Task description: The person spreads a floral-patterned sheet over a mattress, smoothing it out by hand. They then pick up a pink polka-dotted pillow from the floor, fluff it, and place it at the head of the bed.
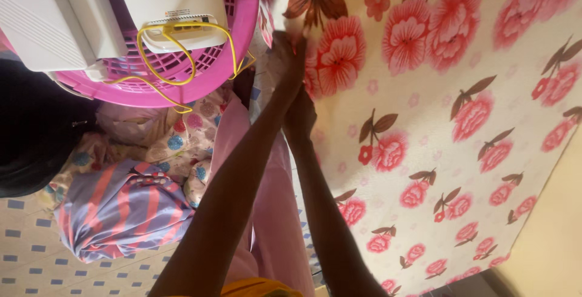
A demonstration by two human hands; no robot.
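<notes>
- My left hand pinches the edge of the soft cream bedsheet printed with pink flowers, fingers closed on the cloth.
- My right hand presses on the same sheet just below; I cannot tell its fingers' state.
- A pink perforated plastic basket sits nearby, beside a striped fabric bundle.

Two bare forearms are shown, uncovered by any sleeve. No rings, watch or bracelets are seen on the left hand or the right hand. A yellow garment edge is glimpsed below.
</notes>
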